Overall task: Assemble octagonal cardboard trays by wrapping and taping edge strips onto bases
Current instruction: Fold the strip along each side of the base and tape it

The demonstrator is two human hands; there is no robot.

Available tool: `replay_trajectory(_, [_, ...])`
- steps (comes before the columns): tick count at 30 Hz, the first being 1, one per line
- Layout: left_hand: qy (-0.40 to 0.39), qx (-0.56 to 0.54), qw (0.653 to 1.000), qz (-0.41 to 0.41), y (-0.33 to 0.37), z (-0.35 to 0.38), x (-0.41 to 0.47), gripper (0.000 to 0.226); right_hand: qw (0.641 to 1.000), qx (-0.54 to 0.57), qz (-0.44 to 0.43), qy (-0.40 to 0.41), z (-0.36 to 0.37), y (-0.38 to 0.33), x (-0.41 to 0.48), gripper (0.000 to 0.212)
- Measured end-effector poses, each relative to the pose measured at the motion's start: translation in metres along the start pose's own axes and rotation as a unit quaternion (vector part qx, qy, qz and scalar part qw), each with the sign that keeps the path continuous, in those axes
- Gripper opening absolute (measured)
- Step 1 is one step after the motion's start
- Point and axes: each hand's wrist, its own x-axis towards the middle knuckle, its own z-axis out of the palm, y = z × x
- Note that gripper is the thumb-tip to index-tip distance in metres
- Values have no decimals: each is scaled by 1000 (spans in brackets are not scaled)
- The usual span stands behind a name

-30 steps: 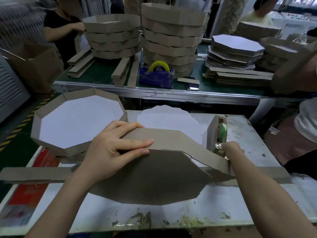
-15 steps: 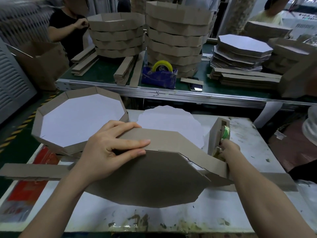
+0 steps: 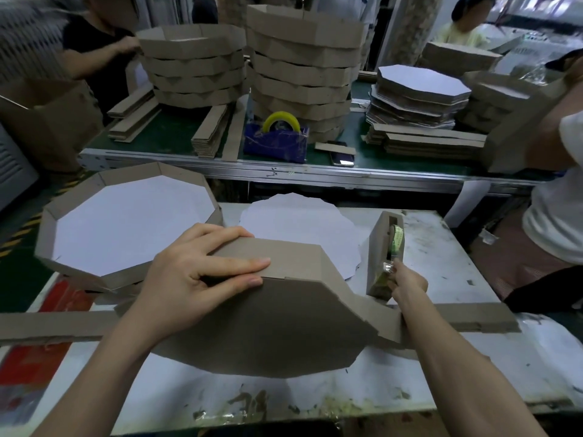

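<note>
While the left hand [image 3: 202, 272] lies w/ mostly straight fingers over the edge strip [image 3: 293, 257], pressing it vs. the rim of the brown base [image 3: 268, 329] under its palm, the right hand [image 3: 408, 283] pinches the loose end of the tape [image 3: 397, 242] at the cardboard dispenser [image 3: 377, 247] just ahead of its knuckles. The strip is folded round approx. three far sides of the base. Its free ends trail out flat past each wrist, L & R. A finished tray [image 3: 126, 222] sits just beyond the left hand's fingertips, and a white base sheet [image 3: 299, 222] lies farther out, between the two hands.

Handling, as I judge it: the base is light, stiff board and won't sag. The strip is light but prob. springy at its scored folds, so it'll likely pop off if pressure lifts. Best hold is right at a corner fold, fingers over the strip, thumb on the base face. Tape is thin, sticky & prone to curl, so take it by the very end only.
</note>
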Motion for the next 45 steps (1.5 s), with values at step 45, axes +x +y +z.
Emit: replay_trajectory(45, [1, 2, 1000, 8, -12, 0, -5, 33, 814, -226, -338, -415, 41, -80, -291, 30])
